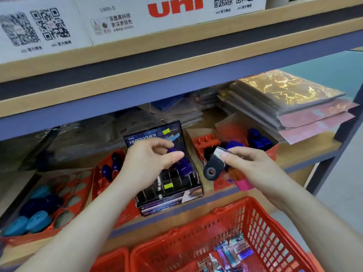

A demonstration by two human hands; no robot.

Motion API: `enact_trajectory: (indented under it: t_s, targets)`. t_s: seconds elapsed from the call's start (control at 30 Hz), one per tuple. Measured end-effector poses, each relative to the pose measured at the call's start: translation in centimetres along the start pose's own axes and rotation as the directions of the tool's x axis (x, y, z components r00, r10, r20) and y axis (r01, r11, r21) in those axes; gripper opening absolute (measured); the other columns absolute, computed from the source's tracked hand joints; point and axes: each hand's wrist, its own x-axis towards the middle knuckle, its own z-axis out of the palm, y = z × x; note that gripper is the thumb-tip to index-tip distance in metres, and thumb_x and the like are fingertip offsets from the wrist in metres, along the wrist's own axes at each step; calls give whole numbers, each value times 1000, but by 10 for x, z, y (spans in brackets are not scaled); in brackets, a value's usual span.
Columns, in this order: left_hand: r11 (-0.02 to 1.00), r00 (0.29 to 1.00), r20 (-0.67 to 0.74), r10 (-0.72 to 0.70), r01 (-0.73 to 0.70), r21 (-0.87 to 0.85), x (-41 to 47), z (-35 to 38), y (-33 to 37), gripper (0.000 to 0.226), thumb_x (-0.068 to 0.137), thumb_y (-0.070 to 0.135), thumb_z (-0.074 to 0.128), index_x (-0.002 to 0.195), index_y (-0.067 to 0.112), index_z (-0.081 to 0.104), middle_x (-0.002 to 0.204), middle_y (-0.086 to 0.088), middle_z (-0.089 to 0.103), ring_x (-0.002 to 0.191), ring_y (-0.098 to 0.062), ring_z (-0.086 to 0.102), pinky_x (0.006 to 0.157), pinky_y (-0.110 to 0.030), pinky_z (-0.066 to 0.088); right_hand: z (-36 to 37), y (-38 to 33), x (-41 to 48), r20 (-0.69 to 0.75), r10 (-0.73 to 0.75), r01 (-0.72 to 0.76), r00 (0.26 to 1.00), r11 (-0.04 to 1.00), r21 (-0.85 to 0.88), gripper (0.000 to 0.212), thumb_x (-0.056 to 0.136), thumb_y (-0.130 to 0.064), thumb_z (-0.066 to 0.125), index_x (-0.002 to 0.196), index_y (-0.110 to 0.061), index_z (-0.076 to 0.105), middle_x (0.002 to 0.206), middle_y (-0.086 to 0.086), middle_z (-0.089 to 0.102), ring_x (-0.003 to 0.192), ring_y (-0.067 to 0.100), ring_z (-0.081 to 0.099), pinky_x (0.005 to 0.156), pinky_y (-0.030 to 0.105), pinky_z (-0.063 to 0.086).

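Hands work at a shop shelf (306, 150) in the head view. The right hand (249, 165) has its grip clamped on a black holder (213, 169), thumb and fingertips pinching the silvery end, so that the rounded end with the hole hangs down to the left. The holder is in the air in front of a red carton (208, 142) of dark blue pieces. A pink piece (244, 184) shows just beneath that hand.

The left hand (151, 163) hovers over a black display box (167, 193) with slotted dividers, which stands on the shelf. Its fingers curl toward the thumb, and a purple piece (171, 150) shows between them. Blur hides whether the grip has closed on it.

A red tray (78, 185) of teal and navy items lies further left. A stack of foil sheets (284, 91) lies at the right. Below the shelf sits a red basket (265, 232) holding shiny small packets (231, 252).
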Motion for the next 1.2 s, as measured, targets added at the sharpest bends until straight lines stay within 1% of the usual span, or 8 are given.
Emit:
enact_trajectory:
  t_s: [0.1,0.2,0.37,0.6,0.73,0.87,1.0,1.2]
  targets:
    - [1000,999,-48,10,-9,17,19,7,5,27,70,30,85,94,29,72,88,11,71,79,-6,67,80,-28,53,-9,7,3,-40,-8,8,999,1000,-3,15,87,-35,70,87,-23,78,90,15,70,84,31,67,83,43,54]
    - [996,997,-57,55,-51,71,38,20,16,29,73,33,83,99,29,70,90,12,69,86,-8,64,80,-26,48,-24,12,5,-101,40,-39,994,999,14,7,85,-28,73,84,-24,79,77,5,73,70,13,66,66,22,48]
    - [989,991,14,130,-130,65,76,59,33,29,76,30,81,98,25,63,92,11,66,84,-5,62,70,-17,46,-51,27,10,-314,116,-77,942,988,134,5,79,-25,79,82,-20,78,77,10,71,79,31,70,61,27,45]
    - [988,982,112,150,-153,23,126,132,43,24,75,16,82,76,33,65,83,7,68,78,-16,68,82,-40,57,-79,39,12,-427,161,-81,890,976,200,11,81,-28,78,87,-21,72,75,10,68,66,21,67,60,29,47]
    - [979,968,204,144,-170,116,136,162,44,19,78,18,80,93,26,72,100,2,70,85,-8,60,73,-18,42,-92,44,15,-443,183,-95,878,972,214,15,79,-33,78,88,-21,74,75,12,70,66,19,67,60,31,48]
    - [947,940,310,144,-222,233,136,175,46,28,85,16,74,112,20,71,110,-6,70,98,-18,64,81,-24,44,-101,44,14,-468,204,-95,860,965,245,9,79,-30,79,76,-23,75,82,12,73,69,22,68,61,30,51]
    - [884,912,353,211,-332,328,135,181,48,37,86,15,72,121,23,66,111,-1,67,101,-17,64,82,-18,43,-104,43,12,-461,211,-109,862,965,239,11,80,-31,78,72,-24,76,76,7,72,66,20,68,58,28,50]
    - [911,930,296,218,-303,280,144,189,50,20,76,28,82,87,28,65,98,3,66,86,-13,63,72,-26,50,-100,40,12,-463,222,-101,858,957,272,13,80,-33,78,74,-22,75,74,1,71,62,20,69,61,30,52]
